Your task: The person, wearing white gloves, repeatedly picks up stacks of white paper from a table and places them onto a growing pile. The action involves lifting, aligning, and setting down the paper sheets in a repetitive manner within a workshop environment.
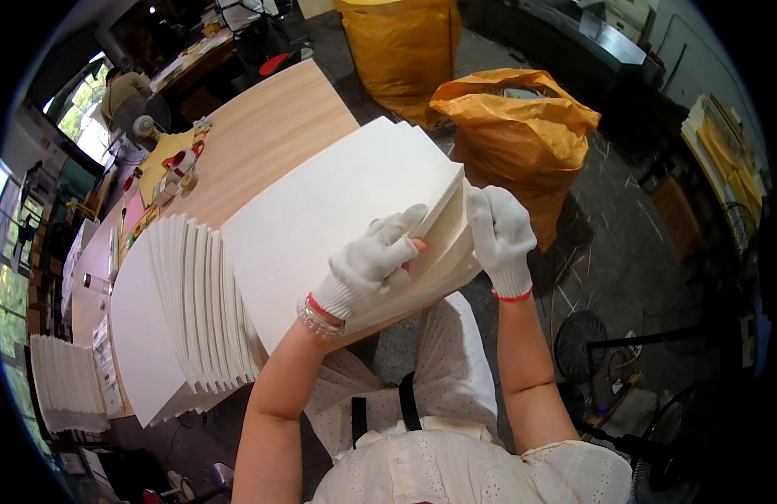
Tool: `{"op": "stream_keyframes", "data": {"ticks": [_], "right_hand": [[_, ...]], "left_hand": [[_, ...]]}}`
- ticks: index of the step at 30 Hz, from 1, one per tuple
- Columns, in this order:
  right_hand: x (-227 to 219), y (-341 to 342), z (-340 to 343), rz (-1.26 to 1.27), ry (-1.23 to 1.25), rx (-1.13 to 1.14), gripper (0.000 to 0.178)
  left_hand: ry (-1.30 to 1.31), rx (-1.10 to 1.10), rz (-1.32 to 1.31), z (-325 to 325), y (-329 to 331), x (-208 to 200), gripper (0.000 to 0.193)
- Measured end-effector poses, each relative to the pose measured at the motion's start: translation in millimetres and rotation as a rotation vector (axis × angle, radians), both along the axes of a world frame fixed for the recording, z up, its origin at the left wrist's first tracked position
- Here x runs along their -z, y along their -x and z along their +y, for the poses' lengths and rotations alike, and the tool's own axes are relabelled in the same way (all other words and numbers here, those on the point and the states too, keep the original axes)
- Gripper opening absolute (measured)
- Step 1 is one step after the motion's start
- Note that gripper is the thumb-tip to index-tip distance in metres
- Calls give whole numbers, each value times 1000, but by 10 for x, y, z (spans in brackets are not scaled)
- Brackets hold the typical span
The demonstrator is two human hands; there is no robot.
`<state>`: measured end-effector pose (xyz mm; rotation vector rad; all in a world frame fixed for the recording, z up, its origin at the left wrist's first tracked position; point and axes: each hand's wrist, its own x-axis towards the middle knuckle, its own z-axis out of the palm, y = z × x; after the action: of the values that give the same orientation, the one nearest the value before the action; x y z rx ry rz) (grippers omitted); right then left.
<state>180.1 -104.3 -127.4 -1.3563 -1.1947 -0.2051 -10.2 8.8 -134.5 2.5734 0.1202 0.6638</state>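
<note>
A stack of large white paper sheets (329,185) lies at the table's near right edge. Along its right side the upper sheets are lifted, leaving a gap above the lower ones. My left hand (367,260), in a white knit glove with a bare fingertip showing, bends over the edge of the upper sheets. At the stack's right corner my right hand (502,231), gloved too, is closed on the sheet edges; its fingertips are partly hidden. A second pile of white sheets (187,311), fanned into several stepped bundles, lies left of my left forearm.
The wooden table (275,109) holds a red-and-white mug (183,161) and small items at its far left. Beyond the table stand a yellow-orange sack (405,59) and an open orange sack (523,160). A black fan (580,344) is at right. A person (124,92) is far left.
</note>
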Motion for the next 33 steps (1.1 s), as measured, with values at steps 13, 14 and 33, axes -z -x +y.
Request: {"op": "stream_keyframes", "data": {"ticks": [13,14,33], "right_hand": [[47,27,48,156,28,36,37],[51,20,31,172,42,21,38],[42,55,58,174,17,38,37]], "left_hand": [[153,-152,160,-104,-8,-205,44],[165,-146,141,-90,-5,-175,41],[192,-32,-8,-31,-7,-26,43]]}}
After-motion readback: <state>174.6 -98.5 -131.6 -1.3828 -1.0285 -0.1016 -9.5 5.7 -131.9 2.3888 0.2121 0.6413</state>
